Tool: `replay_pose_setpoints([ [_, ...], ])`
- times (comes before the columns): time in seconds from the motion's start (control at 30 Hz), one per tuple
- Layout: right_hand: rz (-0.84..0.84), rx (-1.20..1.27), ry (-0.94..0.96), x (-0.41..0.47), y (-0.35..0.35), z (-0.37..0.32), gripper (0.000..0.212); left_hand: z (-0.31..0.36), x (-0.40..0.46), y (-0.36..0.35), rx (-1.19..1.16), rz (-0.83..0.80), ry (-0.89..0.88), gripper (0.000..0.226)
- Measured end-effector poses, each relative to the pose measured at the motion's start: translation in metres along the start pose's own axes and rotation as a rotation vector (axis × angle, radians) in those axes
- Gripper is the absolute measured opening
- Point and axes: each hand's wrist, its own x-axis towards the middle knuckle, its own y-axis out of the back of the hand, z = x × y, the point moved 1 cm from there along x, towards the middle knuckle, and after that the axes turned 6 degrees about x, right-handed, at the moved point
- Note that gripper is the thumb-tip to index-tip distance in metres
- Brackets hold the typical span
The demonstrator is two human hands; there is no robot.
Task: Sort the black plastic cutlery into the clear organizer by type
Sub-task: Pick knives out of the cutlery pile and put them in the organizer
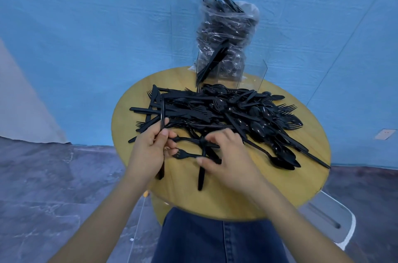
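A big heap of black plastic cutlery [226,112], forks, spoons and knives mixed, covers the round wooden table [237,194]. My left hand [148,150] grips a black knife [162,112] that stands upright, its lower end showing below my palm. My right hand [226,155] pinches a black fork [185,154] by the handle at the heap's near edge, over other loose pieces. The clear organizer [252,77] stands at the table's far edge, with a few knives [212,62] leaning in its left compartment.
A clear plastic bag [226,26] stuffed with more black cutlery stands in the organizer's middle. A blue backdrop hangs behind the table. A grey chair [331,219] sits at the lower right, and my denim lap lies below the table's near rim.
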Motion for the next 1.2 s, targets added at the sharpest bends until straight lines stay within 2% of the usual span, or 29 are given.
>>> replay_pose_setpoints([
  [0.07, -0.031, -0.047, -0.016, -0.009, -0.007, 0.006, 0.048, -0.006, -0.002, -0.002, -0.011, 0.024, -0.011, 0.027],
  [0.2, -0.008, 0.057, -0.009, -0.017, -0.004, 0.014, 0.032, -0.010, -0.003, -0.011, 0.113, 0.062, -0.112, 0.028],
  [0.3, 0.138, 0.029, 0.040, -0.020, 0.002, 0.026, 0.023, -0.010, -0.004, -0.018, 0.207, 0.079, -0.155, 0.033],
  [0.47, 0.101, -0.199, 0.078, -0.027, 0.002, 0.050, 0.031, -0.015, -0.005, -0.024, 0.346, 0.088, -0.227, 0.026],
  [0.63, 0.223, -0.114, 0.102, -0.039, 0.005, 0.054, 0.017, -0.017, -0.006, -0.026, 0.423, 0.082, -0.247, 0.020],
  [0.77, 0.309, 0.009, 0.080, -0.046, 0.011, 0.046, 0.023, -0.016, -0.007, -0.026, 0.431, 0.087, -0.242, 0.020],
  [0.93, 0.232, -0.101, 0.052, -0.040, 0.005, 0.054, 0.019, -0.016, -0.007, -0.025, 0.443, 0.089, -0.230, 0.024],
  [1.1, 0.423, -0.075, 0.069, -0.032, 0.006, 0.042, 0.016, -0.017, -0.006, -0.024, 0.452, 0.092, -0.225, 0.025],
  [1.17, 0.354, -0.043, 0.124, -0.024, 0.003, 0.023, 0.023, -0.018, -0.005, -0.024, 0.449, 0.092, -0.224, 0.026],
  [1.2, 0.250, -0.060, 0.136, -0.019, -0.001, 0.013, 0.033, -0.017, -0.004, -0.024, 0.445, 0.090, -0.223, 0.025],
])
